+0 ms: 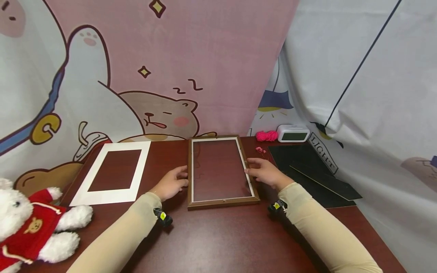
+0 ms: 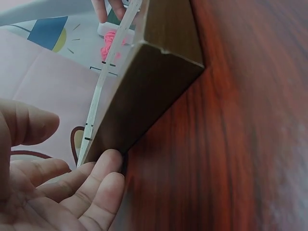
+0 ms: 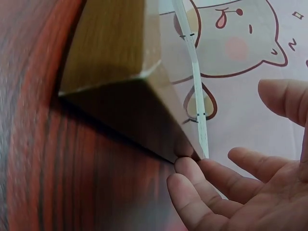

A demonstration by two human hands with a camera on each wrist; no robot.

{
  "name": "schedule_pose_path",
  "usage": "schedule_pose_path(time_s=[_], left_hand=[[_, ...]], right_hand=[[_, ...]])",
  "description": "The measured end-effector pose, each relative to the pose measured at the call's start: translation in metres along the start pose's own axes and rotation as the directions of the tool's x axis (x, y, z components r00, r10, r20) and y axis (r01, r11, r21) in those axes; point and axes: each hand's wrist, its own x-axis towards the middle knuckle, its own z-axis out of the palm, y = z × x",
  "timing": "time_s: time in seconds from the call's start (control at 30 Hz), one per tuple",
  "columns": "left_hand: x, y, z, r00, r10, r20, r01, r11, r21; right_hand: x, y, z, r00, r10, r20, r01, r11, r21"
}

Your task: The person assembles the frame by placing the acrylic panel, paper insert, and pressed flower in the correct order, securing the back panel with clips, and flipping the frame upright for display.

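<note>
A brown wooden picture frame lies flat at the middle of the table, with a pale inner strip and a see-through pane or opening that shows the reddish table. At its left side is my left hand; in the left wrist view its fingertips touch the outer wall, the thumb held apart. My right hand is at the opposite side. Its fingertips meet the frame wall low down, and the thumb stands away from the wood.
On the left lies a white mat board with a cut-out window, behind a plush toy in red. To the right are a black panel with a propped flap, pink yarn, a white digital clock and small pink flowers.
</note>
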Motion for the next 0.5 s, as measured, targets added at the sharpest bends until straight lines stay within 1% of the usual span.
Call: schedule_pose_path(time_s=[0.1,0.23,0.37,0.5], left_hand=[[-0.006,-0.002,-0.005,1.0,0.014,-0.008,-0.014,1.0,0.011],[-0.01,-0.007,-0.01,0.999,0.024,-0.028,-0.024,1.0,0.003],[-0.014,-0.011,-0.014,0.999,0.026,-0.036,-0.026,1.0,-0.004],[-0.017,-0.013,-0.019,0.999,0.021,-0.042,-0.021,1.0,0.01]], right_hand=[[0.001,-0.002,0.005,1.0,-0.016,0.016,0.016,1.0,-0.004],[0.002,-0.004,0.011,0.999,-0.033,0.036,0.034,0.999,-0.007],[0.002,-0.005,0.015,0.998,-0.037,0.045,0.038,0.999,-0.019],[0.004,-0.007,0.018,0.997,-0.041,0.062,0.042,0.999,-0.017]])
